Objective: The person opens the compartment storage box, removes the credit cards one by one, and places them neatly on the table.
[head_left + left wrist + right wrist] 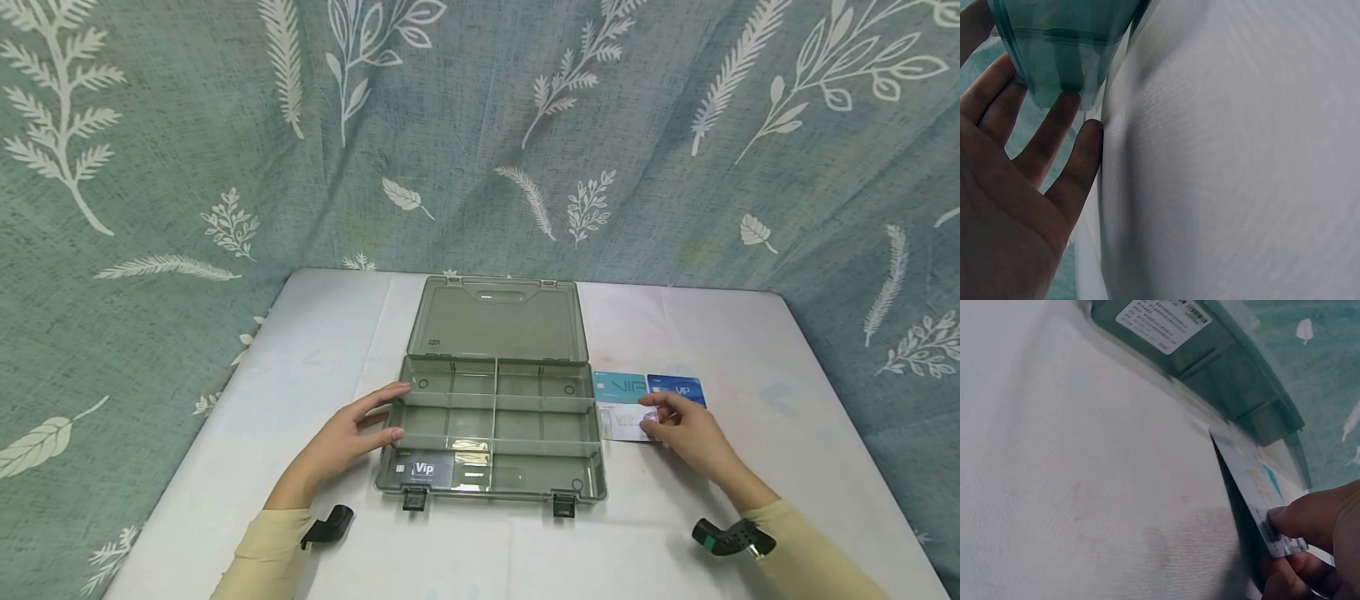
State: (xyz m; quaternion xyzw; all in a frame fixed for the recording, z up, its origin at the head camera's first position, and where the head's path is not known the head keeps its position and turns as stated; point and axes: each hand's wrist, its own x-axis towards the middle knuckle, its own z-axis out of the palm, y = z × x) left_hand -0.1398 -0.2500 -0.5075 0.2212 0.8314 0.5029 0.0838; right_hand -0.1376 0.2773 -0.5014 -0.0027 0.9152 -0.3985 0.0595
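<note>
A translucent grey-green divider box lies with its lid folded back. In its front left compartment is a dark grey Vip card. My left hand steadies the box's left side, fingers spread and fingertips at the wall. To the right of the box, my right hand pinches a white VIP card between thumb and fingers. In the right wrist view the white card is tilted, one edge raised off the cloth. Behind it lie a teal VIP card and a blue VIP card, partly covered by my fingers.
A white cloth covers the table. Two latches hang open at the box's front edge. A green leaf-patterned curtain surrounds the table's back and sides. The box's near right wall carries a white printed label.
</note>
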